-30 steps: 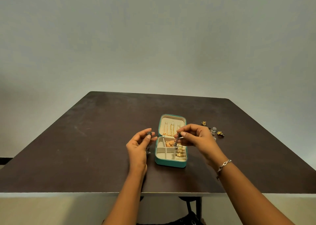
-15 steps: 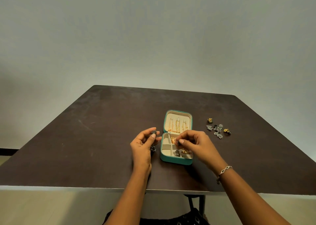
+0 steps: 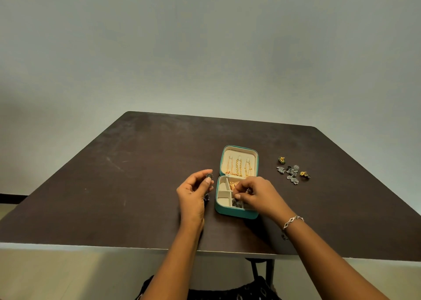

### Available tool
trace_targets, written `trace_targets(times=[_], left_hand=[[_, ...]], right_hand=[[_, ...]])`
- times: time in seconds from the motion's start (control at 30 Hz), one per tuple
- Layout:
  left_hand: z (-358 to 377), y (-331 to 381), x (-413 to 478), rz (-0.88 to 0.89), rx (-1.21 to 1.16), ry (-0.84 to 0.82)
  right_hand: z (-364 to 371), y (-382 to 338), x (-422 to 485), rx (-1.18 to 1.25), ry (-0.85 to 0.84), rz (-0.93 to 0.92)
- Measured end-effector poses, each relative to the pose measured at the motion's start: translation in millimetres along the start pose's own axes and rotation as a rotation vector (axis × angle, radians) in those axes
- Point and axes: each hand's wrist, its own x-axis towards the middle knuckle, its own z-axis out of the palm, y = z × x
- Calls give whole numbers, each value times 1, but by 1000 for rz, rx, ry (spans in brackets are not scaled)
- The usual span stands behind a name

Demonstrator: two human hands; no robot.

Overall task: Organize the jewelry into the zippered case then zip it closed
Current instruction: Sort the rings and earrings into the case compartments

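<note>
your left hand (image 3: 193,193) is raised over the table (image 3: 114,185), just left of the case, with thumb and forefinger pinching a small dark round earring (image 3: 209,175) at their tips; the other fingers curl loosely behind. a dark bit shows at the right edge of that hand, lower down, too small to make out.

the teal zippered case (image 3: 235,213) lies open on the near middle of the table, its lid (image 3: 239,153) laid back on the far side. three gold chains (image 3: 239,167) hang in a row inside the cream lid. the base is split into compartments; a heap of gold chain (image 3: 233,184) sits in a far one.

your right hand (image 3: 258,194) reaches over the right half of the base, fingers curled and drawn together, fingertips (image 3: 238,196) pointing down into a near compartment. a dark jewelry piece (image 3: 235,203) lies in that compartment right under them. you cannot tell from here whether the fingertips pinch it or only touch it. a silver bracelet (image 3: 292,221) circles your right wrist.

to the right of the case, apart from it, loose jewelry waits on the table: a cluster of silver pieces (image 3: 291,173), a gold and green piece (image 3: 282,160) on its far left side, and a gold piece (image 3: 304,174) on its right.
</note>
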Motion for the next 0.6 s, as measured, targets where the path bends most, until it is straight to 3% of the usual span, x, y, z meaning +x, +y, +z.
trace_targets(times=[0.17,0.37,0.6], left_hand=[[3,6,-3,62,59,-34],[19,16,3,104,133,-163],[34,18,-3,115,187,-220]], right_hand=[[-1,-1,2,-60,-26,-18],[-17,-5,1,285,175,-115],[-27,-17,1,440,124,-117]])
